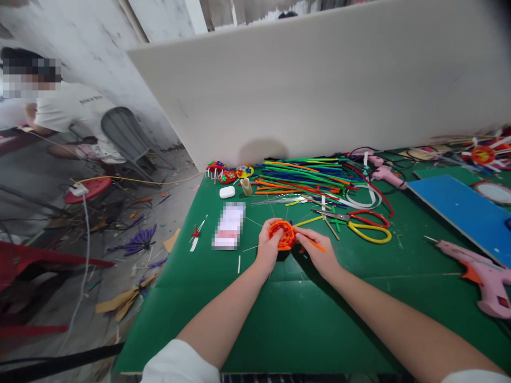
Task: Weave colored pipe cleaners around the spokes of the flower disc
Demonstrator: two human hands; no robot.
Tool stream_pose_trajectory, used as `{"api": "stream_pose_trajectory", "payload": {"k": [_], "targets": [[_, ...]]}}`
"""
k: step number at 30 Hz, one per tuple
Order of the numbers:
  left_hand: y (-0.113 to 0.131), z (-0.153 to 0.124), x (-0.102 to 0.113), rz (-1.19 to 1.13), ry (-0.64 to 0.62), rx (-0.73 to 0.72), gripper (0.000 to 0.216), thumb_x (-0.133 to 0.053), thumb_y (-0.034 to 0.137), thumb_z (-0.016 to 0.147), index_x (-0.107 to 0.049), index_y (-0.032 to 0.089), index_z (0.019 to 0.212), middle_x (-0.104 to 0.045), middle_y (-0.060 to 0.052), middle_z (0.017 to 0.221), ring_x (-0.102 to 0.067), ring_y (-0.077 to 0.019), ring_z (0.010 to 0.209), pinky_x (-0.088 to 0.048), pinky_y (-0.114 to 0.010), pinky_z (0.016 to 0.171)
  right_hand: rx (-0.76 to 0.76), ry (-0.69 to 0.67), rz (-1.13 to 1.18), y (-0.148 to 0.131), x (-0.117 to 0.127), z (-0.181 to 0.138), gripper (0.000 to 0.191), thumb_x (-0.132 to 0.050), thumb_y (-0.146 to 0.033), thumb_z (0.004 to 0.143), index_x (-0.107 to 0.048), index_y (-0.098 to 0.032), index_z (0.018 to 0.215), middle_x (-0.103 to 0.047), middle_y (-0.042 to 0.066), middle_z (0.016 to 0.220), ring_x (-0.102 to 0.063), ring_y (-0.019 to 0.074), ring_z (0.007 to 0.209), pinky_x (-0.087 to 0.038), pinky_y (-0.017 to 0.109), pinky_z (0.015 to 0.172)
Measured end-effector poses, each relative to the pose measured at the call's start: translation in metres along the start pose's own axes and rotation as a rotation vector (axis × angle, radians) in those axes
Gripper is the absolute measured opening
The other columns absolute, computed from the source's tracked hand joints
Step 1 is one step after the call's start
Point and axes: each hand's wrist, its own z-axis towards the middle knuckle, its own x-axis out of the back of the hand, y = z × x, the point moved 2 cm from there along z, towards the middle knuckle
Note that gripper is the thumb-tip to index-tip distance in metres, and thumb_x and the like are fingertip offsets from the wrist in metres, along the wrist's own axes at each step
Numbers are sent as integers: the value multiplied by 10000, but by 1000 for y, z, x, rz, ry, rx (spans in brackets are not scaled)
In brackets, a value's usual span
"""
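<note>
Over the middle of the green table I hold a round orange coil [281,236] that looks wound from fuzzy pipe cleaner. Thin pale spokes stick out around it. My left hand [268,246] is closed on its left side, with the thumb over the front. At its right edge, my right hand [316,249] pinches a loose orange pipe cleaner [316,244], whose end points out to the right. Scissors [369,221] with red and yellow handles lie just beyond my right hand. A phone [229,226] lies left of my left hand.
A bundle of coloured pipe cleaners [303,174] lies at the back against the pale partition [319,90]. A pink glue gun [479,274] and a blue board [459,207] are at right. A white case [227,192] sits behind the phone. A person [75,106] sits at far left.
</note>
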Motion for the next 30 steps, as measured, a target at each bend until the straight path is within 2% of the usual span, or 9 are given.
{"api": "stream_pose_trajectory", "payload": {"k": [3,6,9,11,14,17,22,25,30], "targets": [[3,-4,-4,6,-102,29,316,-530,237,690,-466,179,994,-546,-47,923,-520,-138,823,-408,-284,766,-28,74,48,3,5,5,265,-562,-352,645,-627,-164,819,-612,46,776,-505,109,572,-411,215,468],[8,-7,-8,-78,-295,105,516,-587,187,632,-404,202,1115,-517,-61,1041,-496,-175,926,-377,-319,825,-51,120,132,7,11,11,229,-596,-347,616,-609,-166,755,-604,28,722,-497,101,540,-411,225,485],[14,-9,-8,-272,-550,274,730,-610,103,546,-327,239,1205,-439,-60,1181,-420,-228,1057,-336,-364,874,-69,163,225,10,16,17,212,-604,-354,605,-591,-176,721,-602,21,712,-529,124,600,-433,252,563],[16,-9,-7,-386,-638,392,718,-583,117,545,-337,230,1210,-419,-67,1210,-384,-256,1094,-321,-394,880,-75,153,257,11,19,20,200,-608,-353,601,-583,-178,696,-601,18,719,-538,130,634,-433,259,605],[16,-5,-5,-429,-583,474,502,-522,249,638,-453,155,1126,-467,-105,1158,-406,-257,1071,-324,-388,870,-95,82,217,10,20,20,196,-610,-345,600,-575,-170,680,-590,12,683,-528,123,611,-421,248,585],[12,-4,-5,-312,-490,480,375,-521,315,684,-527,129,1010,-540,-109,1042,-502,-205,940,-361,-337,822,-105,5,134,8,19,19,203,-602,-338,610,-574,-155,695,-576,9,640,-512,116,583,-403,233,546],[5,-7,-7,-74,-424,353,288,-651,277,581,-542,141,809,-586,-16,740,-545,-103,643,-407,-252,659,-100,-72,13,5,17,17,211,-608,-334,590,-573,-147,682,-569,0,608,-492,106,537,-385,227,511],[1,-7,-6,34,-380,279,256,-641,311,581,-522,133,721,-565,3,672,-528,-88,606,-404,-226,607,-99,-102,-44,5,15,17,212,-608,-341,584,-571,-147,660,-568,1,605,-494,112,542,-390,237,522],[-1,-5,-5,105,-345,202,244,-626,313,595,-509,125,697,-551,3,655,-504,-77,584,-395,-203,563,-48,-94,-85,8,15,17,202,-604,-338,602,-583,-148,669,-565,16,634,-504,127,593,-406,248,550]]}}
